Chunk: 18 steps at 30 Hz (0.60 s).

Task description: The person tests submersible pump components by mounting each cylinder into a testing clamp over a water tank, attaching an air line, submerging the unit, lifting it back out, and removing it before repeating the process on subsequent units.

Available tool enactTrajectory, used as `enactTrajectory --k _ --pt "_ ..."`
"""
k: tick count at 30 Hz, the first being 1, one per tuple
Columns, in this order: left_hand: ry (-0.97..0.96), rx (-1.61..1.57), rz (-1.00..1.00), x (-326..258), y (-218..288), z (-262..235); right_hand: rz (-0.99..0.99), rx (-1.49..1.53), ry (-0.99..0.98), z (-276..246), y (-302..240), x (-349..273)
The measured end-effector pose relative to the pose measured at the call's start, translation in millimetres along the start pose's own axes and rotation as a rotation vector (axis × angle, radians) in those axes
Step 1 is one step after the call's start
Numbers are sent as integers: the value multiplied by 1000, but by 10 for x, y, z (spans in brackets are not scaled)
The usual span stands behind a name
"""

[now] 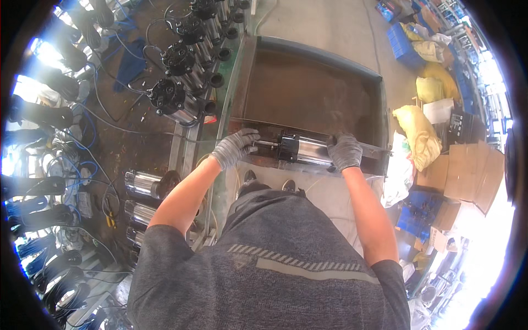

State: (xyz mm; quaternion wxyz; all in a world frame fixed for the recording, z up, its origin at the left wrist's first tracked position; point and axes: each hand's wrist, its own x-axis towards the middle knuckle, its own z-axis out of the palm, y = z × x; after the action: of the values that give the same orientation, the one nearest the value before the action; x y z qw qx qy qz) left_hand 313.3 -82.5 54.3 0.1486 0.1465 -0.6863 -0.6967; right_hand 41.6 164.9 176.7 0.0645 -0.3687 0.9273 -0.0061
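Pale grey floor (319,22) stretches left of the brown cardboard box (470,175). A yellow sack (416,137) slumps at the box's left; a blue crate (400,43) sits beyond it. Past the box, blurred, are probably shelves (468,36); white glare (492,247) floods its near side.

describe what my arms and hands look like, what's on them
Your left hand and right hand each wear a grey glove that covers the hand down to the wrist. Above the gloves, the forearms are bare. The sleeves are short and dark grey, ending near the elbows, with no clear marking on them.
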Motion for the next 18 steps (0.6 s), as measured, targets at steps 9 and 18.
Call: enactTrajectory --k 9,18 --pt "141 126 -888 327 296 194 -2 9 1 -5 5 2" --pt "-162 904 322 74 242 -128 -9 15 -28 -8 21 7"
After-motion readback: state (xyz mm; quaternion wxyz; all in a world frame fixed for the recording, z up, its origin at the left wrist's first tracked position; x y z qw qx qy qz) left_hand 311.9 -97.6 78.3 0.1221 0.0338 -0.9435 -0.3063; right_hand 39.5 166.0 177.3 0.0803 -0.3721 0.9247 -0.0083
